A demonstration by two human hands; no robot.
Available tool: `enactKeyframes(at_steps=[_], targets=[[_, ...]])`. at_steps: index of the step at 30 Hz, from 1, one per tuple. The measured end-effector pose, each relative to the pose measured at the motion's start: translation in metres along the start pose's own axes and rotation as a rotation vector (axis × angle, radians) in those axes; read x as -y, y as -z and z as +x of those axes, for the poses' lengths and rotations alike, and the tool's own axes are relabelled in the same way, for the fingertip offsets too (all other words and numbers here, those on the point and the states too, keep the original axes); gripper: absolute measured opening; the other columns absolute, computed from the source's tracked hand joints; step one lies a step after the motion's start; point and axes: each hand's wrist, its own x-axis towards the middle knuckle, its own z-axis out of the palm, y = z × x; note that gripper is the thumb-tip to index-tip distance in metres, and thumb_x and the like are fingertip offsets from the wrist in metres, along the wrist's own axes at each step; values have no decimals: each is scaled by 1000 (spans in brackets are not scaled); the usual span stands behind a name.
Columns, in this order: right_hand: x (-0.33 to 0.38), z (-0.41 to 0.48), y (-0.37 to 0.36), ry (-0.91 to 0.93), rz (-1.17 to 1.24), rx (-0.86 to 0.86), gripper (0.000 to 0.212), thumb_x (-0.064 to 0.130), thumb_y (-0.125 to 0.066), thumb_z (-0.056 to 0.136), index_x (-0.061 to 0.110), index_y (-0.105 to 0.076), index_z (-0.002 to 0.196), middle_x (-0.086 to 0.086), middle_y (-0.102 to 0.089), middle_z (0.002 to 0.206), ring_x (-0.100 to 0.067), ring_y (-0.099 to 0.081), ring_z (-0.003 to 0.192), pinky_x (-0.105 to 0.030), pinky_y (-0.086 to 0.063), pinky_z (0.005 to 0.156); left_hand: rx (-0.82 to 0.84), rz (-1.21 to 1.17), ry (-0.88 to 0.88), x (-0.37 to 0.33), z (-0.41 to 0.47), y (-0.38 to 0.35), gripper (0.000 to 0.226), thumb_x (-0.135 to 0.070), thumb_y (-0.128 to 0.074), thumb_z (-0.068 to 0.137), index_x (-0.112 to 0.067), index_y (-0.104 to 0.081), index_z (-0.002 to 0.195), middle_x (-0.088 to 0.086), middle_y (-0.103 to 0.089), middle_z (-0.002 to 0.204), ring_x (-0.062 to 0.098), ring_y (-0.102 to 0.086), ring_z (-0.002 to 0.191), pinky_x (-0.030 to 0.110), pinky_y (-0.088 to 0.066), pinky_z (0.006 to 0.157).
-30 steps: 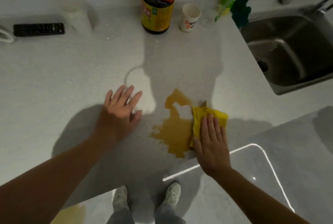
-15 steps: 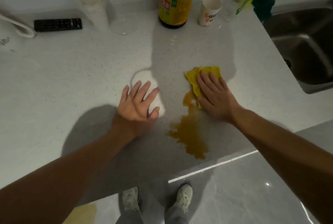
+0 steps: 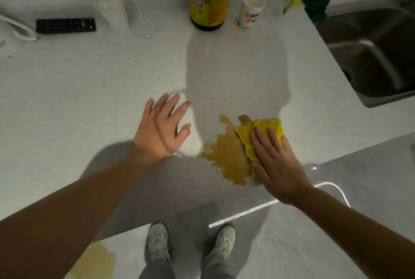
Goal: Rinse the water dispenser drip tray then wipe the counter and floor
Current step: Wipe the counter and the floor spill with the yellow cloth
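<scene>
**Cloth drawn back along the puddle; most of the spill still to be lifted**

On the grey floor, below the counter's front edge at the far left, a dull yellowish patch is seen. It is possibly the same liquid, though that corner is dim, and it appears untouched. The left hand is laid flat on the pale speckled stone counter, fingers straight and spread, nothing held. Just to its right a brown-yellow puddle lies near the front edge. The crumpled yellow cloth, pushed toward the back edge half a second ago, has been drawn back against the puddle's right margin. It is pressed there under the flat, straight fingers of the right hand. Counter wiping is judged only partly done. The drip tray is not in view.
</scene>
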Motion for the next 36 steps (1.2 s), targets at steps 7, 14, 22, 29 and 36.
enactKeyframes(at_steps=[7, 14, 22, 29, 36], targets=[[128, 7, -18, -524, 92, -14, 72, 54, -18, 104, 17, -9, 164, -5, -6, 172, -36, 0, 159, -56, -6, 127, -164, -245, 49, 5, -18, 15, 38, -25, -64, 94, -7, -71, 126, 16, -65, 136, 37, -60, 124, 52, -49, 107], [130, 84, -14, -604, 85, -33, 76, 55, -24, 101, 18, -11, 165, -5, -10, 174, -34, -3, 159, -57, -1, 126, 67, 36, 74, 61, -75, 12, 69, -54, -27, 101, -20, -34, 161, 16, -30, 168, 43, -24, 154, 59, -19, 124], [52, 146, 13, 2, -87, 70, 76, 55, -12, 99, 16, -12, 164, -7, -9, 173, -34, -4, 159, -54, -6, 127, -19, 5, 64, 58, -69, 11, 69, -50, -37, 95, -15, -51, 152, 19, -43, 160, 50, -38, 146, 65, -29, 116], [65, 66, 5, 73, -33, 52, 68, 47, -37, 103, 11, -30, 161, -12, -27, 168, -44, -22, 154, -64, -24, 119, 3, -40, 80, 61, -71, 10, 69, -52, -41, 95, -19, -45, 156, 16, -40, 163, 44, -30, 151, 60, -22, 121], [166, 21, -11, -366, 131, -10, 72, 51, -35, 100, 18, -23, 164, -5, -16, 172, -36, -6, 159, -58, -10, 126, -52, 2, 54, 62, -73, 8, 66, -51, -40, 97, -20, -43, 155, 14, -43, 161, 41, -31, 151, 57, -23, 122]])
